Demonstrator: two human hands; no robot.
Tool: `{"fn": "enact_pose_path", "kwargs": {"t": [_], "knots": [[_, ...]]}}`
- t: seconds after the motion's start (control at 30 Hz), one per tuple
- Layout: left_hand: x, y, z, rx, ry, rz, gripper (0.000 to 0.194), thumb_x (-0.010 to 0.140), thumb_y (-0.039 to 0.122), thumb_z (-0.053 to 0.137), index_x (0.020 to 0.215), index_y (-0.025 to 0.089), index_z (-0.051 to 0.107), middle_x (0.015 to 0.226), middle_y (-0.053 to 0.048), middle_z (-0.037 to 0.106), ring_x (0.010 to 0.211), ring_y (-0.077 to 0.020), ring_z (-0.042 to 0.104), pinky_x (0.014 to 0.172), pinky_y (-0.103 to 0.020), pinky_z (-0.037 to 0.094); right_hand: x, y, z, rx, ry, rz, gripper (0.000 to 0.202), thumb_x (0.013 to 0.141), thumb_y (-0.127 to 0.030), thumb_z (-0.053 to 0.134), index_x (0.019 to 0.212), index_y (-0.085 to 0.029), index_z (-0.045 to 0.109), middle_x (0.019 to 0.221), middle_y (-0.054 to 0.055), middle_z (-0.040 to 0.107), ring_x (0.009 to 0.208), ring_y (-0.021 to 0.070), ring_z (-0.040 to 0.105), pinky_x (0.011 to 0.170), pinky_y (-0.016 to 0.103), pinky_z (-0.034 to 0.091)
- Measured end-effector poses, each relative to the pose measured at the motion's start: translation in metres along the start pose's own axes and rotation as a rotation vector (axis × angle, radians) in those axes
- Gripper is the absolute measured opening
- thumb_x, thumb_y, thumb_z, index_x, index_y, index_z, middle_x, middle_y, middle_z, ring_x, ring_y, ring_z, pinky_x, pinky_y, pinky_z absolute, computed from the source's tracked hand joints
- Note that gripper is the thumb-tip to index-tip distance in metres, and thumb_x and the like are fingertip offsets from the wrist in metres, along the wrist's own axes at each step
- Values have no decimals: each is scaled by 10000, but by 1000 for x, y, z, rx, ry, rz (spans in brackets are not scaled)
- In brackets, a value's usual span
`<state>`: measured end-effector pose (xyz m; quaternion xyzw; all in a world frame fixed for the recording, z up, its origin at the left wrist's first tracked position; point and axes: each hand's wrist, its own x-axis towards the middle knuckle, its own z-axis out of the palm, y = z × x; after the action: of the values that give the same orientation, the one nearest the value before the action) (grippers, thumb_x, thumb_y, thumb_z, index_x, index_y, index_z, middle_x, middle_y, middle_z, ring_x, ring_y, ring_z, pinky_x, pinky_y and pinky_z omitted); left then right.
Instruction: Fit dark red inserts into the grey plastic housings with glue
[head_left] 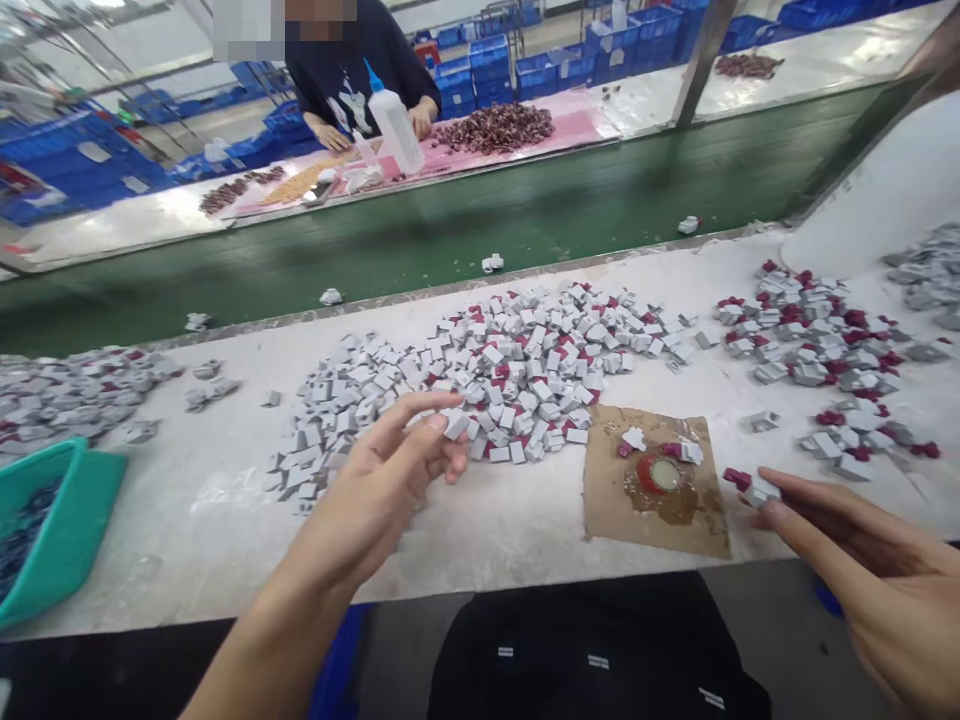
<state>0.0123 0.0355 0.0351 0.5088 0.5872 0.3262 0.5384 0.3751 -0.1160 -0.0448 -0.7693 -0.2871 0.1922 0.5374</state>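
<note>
Grey piece (455, 424) partly behind left hand (391, 462)

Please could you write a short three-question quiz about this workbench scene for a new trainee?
1. Multiple choice: what do the fingers of the right hand hold?
a) a squeeze bottle
b) a small grey and dark-red piece
c) a blue crate
2. True or false: the teal bin is nearer to the left hand than to the right hand.
3. Fill in the blank: the long strip just beyond the white worktop is ____ in colour.

Key: 1. b; 2. true; 3. green
</note>
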Motion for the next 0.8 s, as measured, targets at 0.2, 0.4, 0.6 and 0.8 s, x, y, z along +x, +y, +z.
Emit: {"fn": "enact_pose_path", "kwargs": {"t": [0.2, 0.4, 0.6, 0.8], "knots": [[-14, -45, 32, 416, -101, 266, 307, 1040, 551, 807, 1203, 299, 877, 849, -29, 764, 746, -237, 742, 701, -349, 628, -5, -33, 20, 109, -225, -146, 172, 863, -338, 991, 1033, -364, 990, 1036, 50, 939, 865, 285, 920, 759, 361, 806], [-27, -69, 43, 666, -150, 497, 191, 1151, 368, 658, 1236, 273, 801, 929, -8, 709, 755, -193, 733, 706, -305, 608, -10, -37, 27, 132, -333, -189, 165, 990, -279, 944, 1119, -374, 985, 1099, 25, 941, 952, 253, 917, 838, 330, 797], [-29, -74, 44, 603, -113, 490, 149, 1136, 370, 717, 1244, 322, 807, 1088, -35, 765, 819, -201, 741, 729, -303, 638, -9, -34, 28, 124, -347, -191, 164, 1003, -279, 940, 1136, -365, 982, 1116, 32, 938, 977, 250, 910, 844, 337, 788], [-33, -57, 72, 250, -122, 249, 158, 1064, 467, 836, 1169, 350, 845, 1208, -28, 868, 1059, -261, 838, 931, -347, 716, -8, -36, 28, 91, -343, -206, 156, 1002, -280, 935, 1128, -358, 982, 1116, 46, 933, 975, 267, 902, 809, 361, 780]]}}
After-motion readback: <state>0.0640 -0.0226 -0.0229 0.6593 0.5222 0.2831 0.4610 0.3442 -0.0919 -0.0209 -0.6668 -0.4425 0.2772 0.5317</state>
